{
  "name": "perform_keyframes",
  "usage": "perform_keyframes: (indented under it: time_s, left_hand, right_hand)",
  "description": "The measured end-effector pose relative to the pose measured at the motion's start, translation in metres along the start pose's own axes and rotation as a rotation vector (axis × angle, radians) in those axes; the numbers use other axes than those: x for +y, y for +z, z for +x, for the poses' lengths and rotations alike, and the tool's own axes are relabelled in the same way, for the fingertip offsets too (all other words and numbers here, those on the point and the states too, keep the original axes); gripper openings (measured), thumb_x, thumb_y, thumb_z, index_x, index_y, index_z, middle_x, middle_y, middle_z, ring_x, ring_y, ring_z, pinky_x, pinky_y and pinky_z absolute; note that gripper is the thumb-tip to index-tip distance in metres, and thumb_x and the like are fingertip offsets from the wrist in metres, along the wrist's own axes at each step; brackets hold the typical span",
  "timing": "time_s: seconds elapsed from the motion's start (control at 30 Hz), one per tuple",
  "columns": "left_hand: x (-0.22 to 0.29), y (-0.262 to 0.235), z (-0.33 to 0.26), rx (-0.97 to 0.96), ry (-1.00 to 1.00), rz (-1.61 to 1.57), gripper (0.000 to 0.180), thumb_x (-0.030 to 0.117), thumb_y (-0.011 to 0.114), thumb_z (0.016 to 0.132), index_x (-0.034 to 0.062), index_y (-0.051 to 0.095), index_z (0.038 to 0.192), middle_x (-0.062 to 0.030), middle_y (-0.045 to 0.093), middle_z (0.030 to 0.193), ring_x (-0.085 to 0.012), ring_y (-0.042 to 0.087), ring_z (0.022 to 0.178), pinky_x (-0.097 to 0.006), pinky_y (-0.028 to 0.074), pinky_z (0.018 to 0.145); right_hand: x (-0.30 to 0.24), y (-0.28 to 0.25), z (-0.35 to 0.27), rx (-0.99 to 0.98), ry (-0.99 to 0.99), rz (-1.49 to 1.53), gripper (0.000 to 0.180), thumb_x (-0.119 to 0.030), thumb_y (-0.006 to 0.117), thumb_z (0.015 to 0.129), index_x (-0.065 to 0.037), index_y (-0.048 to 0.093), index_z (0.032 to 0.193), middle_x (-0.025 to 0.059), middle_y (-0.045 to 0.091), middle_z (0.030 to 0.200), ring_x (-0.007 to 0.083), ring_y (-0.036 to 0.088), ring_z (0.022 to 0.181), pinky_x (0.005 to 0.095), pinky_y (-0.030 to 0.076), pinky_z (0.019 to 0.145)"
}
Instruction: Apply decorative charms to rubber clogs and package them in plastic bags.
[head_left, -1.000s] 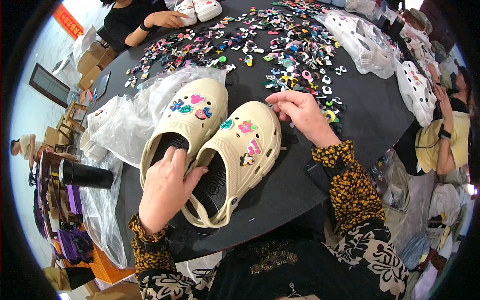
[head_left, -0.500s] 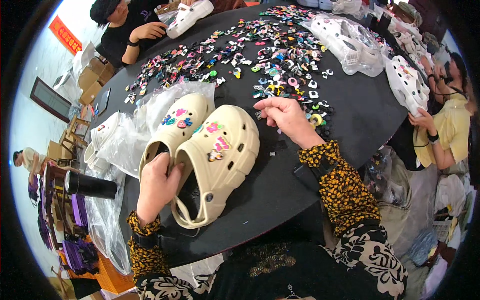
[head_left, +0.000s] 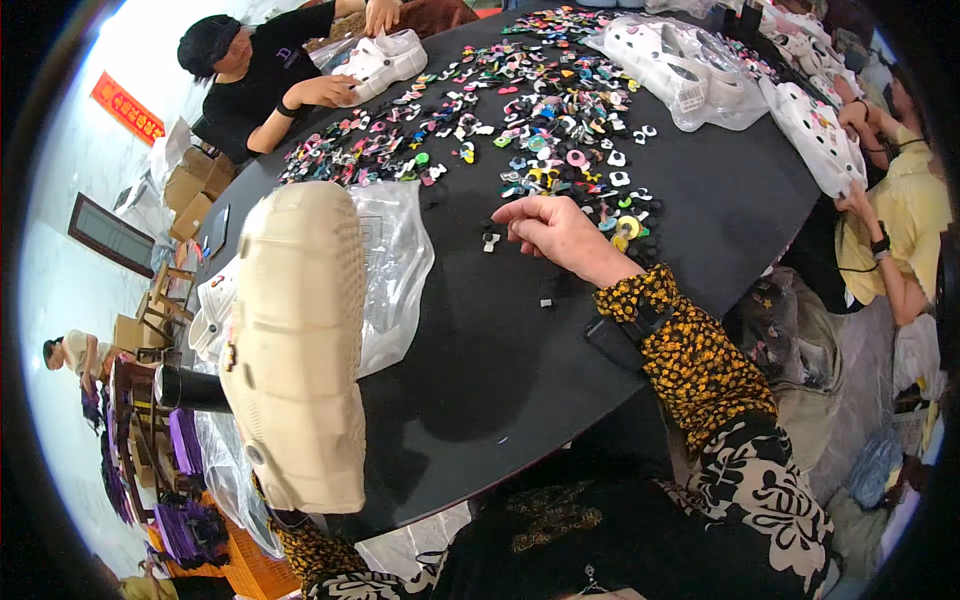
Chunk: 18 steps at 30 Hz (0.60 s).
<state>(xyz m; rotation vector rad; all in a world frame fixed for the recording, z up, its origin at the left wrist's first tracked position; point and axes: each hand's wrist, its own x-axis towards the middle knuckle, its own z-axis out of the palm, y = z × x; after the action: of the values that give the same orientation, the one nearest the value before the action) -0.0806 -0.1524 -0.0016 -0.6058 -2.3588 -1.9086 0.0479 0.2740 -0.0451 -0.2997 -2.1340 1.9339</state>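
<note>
The beige moulded clog [head_left: 300, 340], tipped side-on, hides the left hand, whose grip cannot be told. Well right of it, the right hand [head_left: 555, 236] curls its fingers partway above the black counter [head_left: 700, 190], any hold unclear. Earlier, two clogs showed their decorated tops.

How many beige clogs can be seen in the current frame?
1. The beige clog is left of centre, over the near left part of the black table, partly covering the black tumbler. Another may be hidden behind it.
</note>
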Motion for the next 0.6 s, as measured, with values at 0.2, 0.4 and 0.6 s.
perform_keyframes:
  time_s: [0.2, 0.4, 0.6]
  left_hand:
    - [0.007, -0.016, -0.032, 0.025, -0.013, -0.03, 0.022, 0.005, 0.059, 0.088, -0.0059, 0.061, 0.107, -0.0061, 0.067, 0.096, -0.0127, 0.061, 0.085, -0.027, 0.048, 0.078]
    - [0.013, -0.03, -0.046, 0.061, -0.023, -0.079, 0.022, 0.005, 0.059, 0.088, -0.0057, 0.061, 0.107, -0.0062, 0.067, 0.096, -0.0125, 0.061, 0.085, -0.026, 0.048, 0.078]
    - [0.026, -0.037, -0.03, 0.11, -0.039, -0.109, 0.021, 0.005, 0.058, 0.088, -0.0055, 0.061, 0.106, -0.0063, 0.067, 0.096, -0.0123, 0.06, 0.085, -0.026, 0.048, 0.077]
  right_hand:
    - [-0.015, 0.042, 0.009, -0.182, -0.314, -0.371, 0.038, -0.008, 0.059, 0.083, -0.002, 0.057, 0.121, 0.0118, 0.063, 0.097, 0.0228, 0.061, 0.087, 0.0328, 0.05, 0.079]
    - [-0.017, 0.1, 0.011, -0.282, -0.708, -0.892, 0.05, -0.012, 0.065, 0.077, -0.01, 0.053, 0.126, 0.0148, 0.055, 0.118, 0.0336, 0.052, 0.112, 0.0458, 0.043, 0.094]
    - [-0.005, 0.121, 0.021, -0.23, -0.701, -1.214, 0.016, -0.011, 0.064, 0.073, -0.014, 0.063, 0.089, 0.0009, 0.058, 0.101, 0.021, 0.052, 0.108, 0.0402, 0.039, 0.088]
